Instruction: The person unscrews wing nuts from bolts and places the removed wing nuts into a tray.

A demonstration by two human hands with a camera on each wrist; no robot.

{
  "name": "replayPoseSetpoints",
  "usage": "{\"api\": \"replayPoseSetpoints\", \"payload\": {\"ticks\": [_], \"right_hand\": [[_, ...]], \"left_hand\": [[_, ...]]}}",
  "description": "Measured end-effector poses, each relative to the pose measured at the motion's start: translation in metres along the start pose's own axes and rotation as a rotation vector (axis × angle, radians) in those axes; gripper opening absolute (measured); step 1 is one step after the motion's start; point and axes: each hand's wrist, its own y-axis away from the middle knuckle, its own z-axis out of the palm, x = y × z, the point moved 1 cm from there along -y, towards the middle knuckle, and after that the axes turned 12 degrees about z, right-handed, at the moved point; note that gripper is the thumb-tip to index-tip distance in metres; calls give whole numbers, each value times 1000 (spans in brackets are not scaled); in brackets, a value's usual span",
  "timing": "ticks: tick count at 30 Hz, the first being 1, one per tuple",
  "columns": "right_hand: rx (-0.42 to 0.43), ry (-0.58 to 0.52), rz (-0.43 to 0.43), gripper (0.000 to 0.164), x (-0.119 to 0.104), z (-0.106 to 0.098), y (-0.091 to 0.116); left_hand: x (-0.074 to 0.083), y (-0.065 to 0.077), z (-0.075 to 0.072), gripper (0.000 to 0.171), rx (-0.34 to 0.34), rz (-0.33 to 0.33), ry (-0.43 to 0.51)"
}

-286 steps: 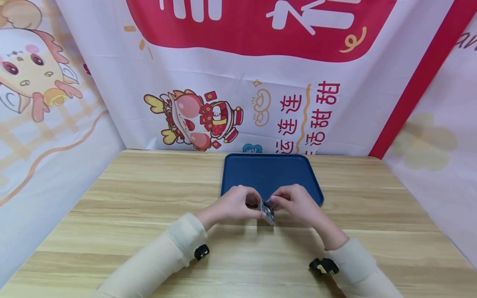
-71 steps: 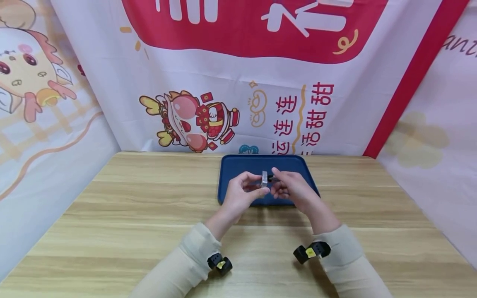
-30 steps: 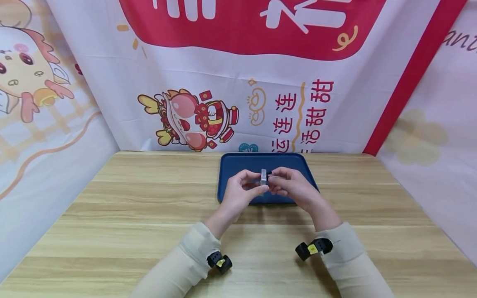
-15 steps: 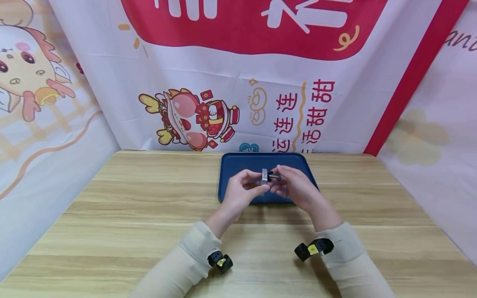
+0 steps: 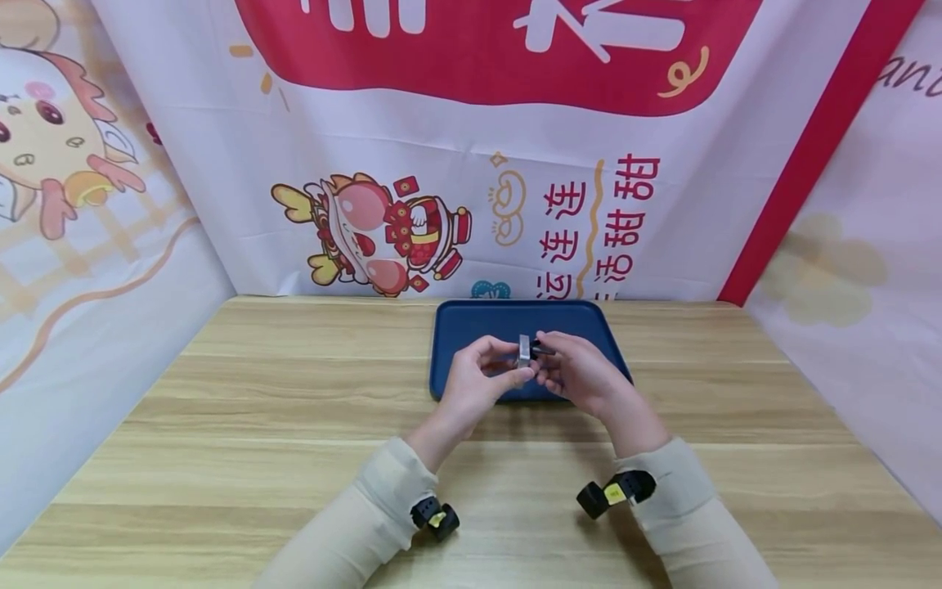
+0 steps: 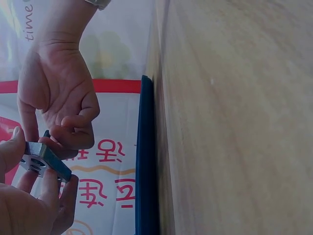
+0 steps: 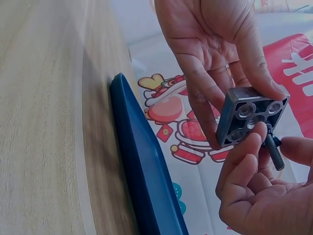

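On the white fabric banner (image 5: 478, 143), near two o'clock in the head view, red Chinese characters read upward in two columns: "运连连" (image 5: 559, 245) and "活甜甜" (image 5: 622, 230) (the lower edge cuts further strokes). From eleven to one o'clock, large white strokes on a red printed patch (image 5: 478, 65) are cropped beyond reading. Farther towards two o'clock, the pale flower-printed cloth (image 5: 824, 188) shows dark slanted "an" (image 5: 901, 75); the left wrist view gives it "time" (image 6: 29, 23) at ten.
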Motion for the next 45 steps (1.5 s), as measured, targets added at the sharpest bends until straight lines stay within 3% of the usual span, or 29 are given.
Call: {"api": "replayPoseSetpoints", "payload": {"ticks": [36, 45], "right_hand": [[30, 115, -150, 21, 1, -7, -4], [112, 221, -216, 26, -2, -5, -1]], "left_hand": [[4, 1, -3, 32, 8, -7, 25], [3, 0, -3, 32, 8, -14, 27]]}}
